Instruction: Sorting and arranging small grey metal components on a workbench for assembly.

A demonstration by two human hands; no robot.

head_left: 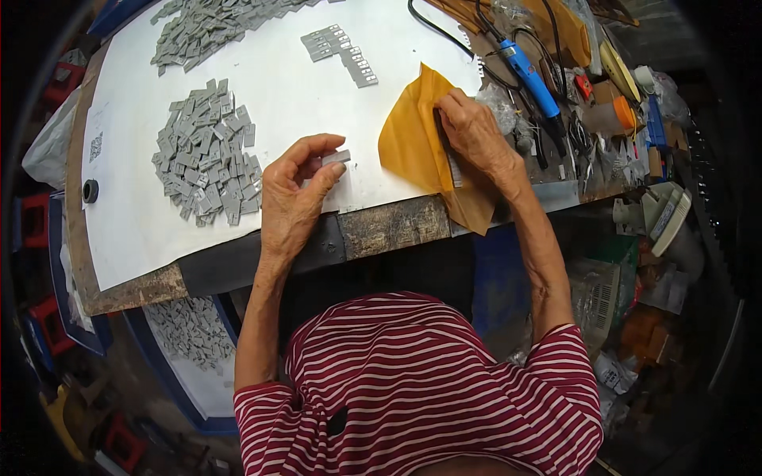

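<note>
My left hand (294,186) pinches a small grey rectangular piece (336,158) between thumb and fingertips, just above the table's near edge. To its left is a pile of similar small grey flat pieces (208,155). My right hand (478,135) is closed at the upper end of a narrow dark strip (444,144), which lies along a sheet of yellow-brown paper or cloth (413,131). The lower corner of that sheet hangs over the table edge. What the strip is, I cannot make out, and the right fingertips are partly hidden.
A larger grey heap (206,32) lies farther back, with a neat row of pieces (341,54) nearby. At the right are a blue-handled corded tool (530,79) and clutter. A dark ring (90,190) sits at the left edge; a blue tray (208,408) stands below.
</note>
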